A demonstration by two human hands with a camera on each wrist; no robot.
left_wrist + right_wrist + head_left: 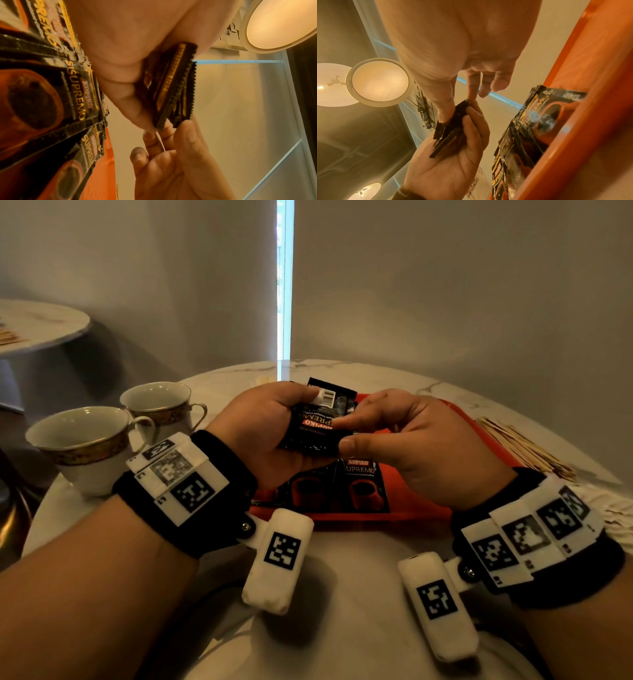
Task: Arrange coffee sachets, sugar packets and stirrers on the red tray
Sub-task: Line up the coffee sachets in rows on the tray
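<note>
A: Status? Where are the sachets?

B: Left hand holds a small stack of black coffee sachets in its palm, fingers curled round them, above the red tray. Right hand has thumb and forefinger on the top sachet's near-right edge, other fingers loose. Looks like it's peeling 1 off to lay down.

A: Tray so far?

B: A row of sachets already lies flat on the tray, overlapping. Stirrers are in a loose pile on the desk right of the tray. Pale packets, likely the sugar, sit near right, also off the tray.

A: Risks?

B: 3. The stack edges are fanned in the left wrist view, so the pinch could drag 2 sachets instead of 1. The foil looks slick: a loosened left grip could spill the stack onto the laid row and shift it. 2 cups stand close by the left wrist; a wide swing could knock them.
</note>
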